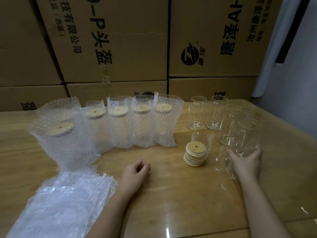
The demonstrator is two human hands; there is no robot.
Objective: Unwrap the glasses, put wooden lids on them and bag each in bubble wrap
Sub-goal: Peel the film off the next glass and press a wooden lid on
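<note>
While the L hand (137, 170) rests on the table (171, 200) w/ fingers loosely curled and nothing in them, the R hand (245, 160) is out fwd on the right side. Its fingers are fairly straight and spread at the foot of the nearest glass (238, 134). That glass is motion-blurred, so can't tell if the fingers actually touch it; no grip shows.

Two more bare glasses (197, 115) stand upright further back, side by side, no lids. Another blurred rim shows btw them and the nearest one, so exact count is unclear.

Just left of the R hand, btw both hands, sits a stack of wooden lids (195, 156). They're round, the top one w/ a small hole in the middle, and the stack leans a bit.

Across the back-left of the table stands a row of bagged glasses (118, 121): four close together, each upright in a bubble-wrap bag w/ a wooden lid on top, bag mouths open above the lids. Further left, a bigger lump of wrap (60, 143) shows one lid clearly and maybe a second behind it, hazy.

At front-left, beside the L forearm, lies a flat pile of spare bubble-wrap bags (68, 203). Behind the table, stacked cardboard boxes (120, 48) w/ black print fill the background.
</note>
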